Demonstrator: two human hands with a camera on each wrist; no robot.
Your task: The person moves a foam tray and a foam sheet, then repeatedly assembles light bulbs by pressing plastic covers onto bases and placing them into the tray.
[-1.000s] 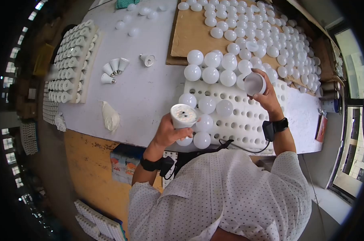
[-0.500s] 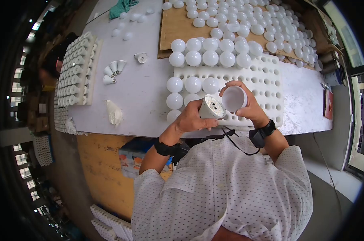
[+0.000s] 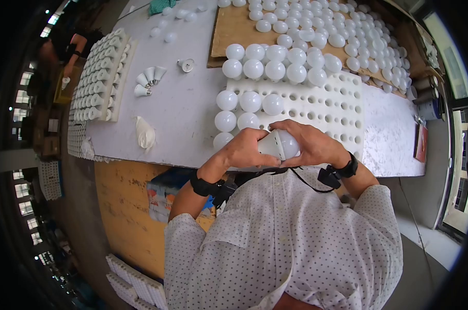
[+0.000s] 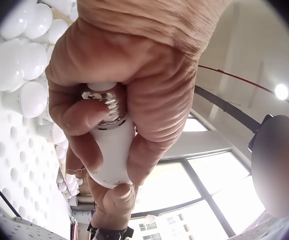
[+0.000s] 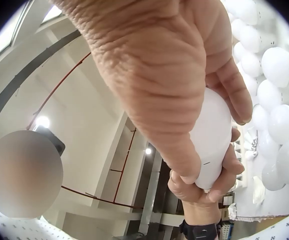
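Observation:
Close in front of the shirt, both hands meet around one light bulb. My left hand (image 3: 243, 149) grips the white bulb base (image 3: 270, 145); in the left wrist view its fingers curl round the metal screw cap (image 4: 115, 111). The right hand (image 3: 316, 143) holds the round white bulb cover (image 3: 289, 144) from the other side. Cover and base sit end to end, rim against rim. In the right wrist view the bulb cover (image 5: 212, 120) is partly hidden by the thumb and palm. Just beyond the hands, finished-looking bulbs (image 3: 250, 102) stand dome up in a white foam tray (image 3: 350, 95).
Many loose covers (image 3: 337, 40) lie on a cardboard sheet (image 3: 236, 31) at the back right. Several bulb bases (image 3: 150, 77) and a white cloth-like bundle (image 3: 145, 133) lie on the table at left. Racks of bases (image 3: 100, 75) stand at the far left, where another person's arm (image 3: 76, 49) shows.
The hands came together from apart. The right hand brought the cover over and turned it onto the open face of the base, which the left hand moved rightward and tilted.

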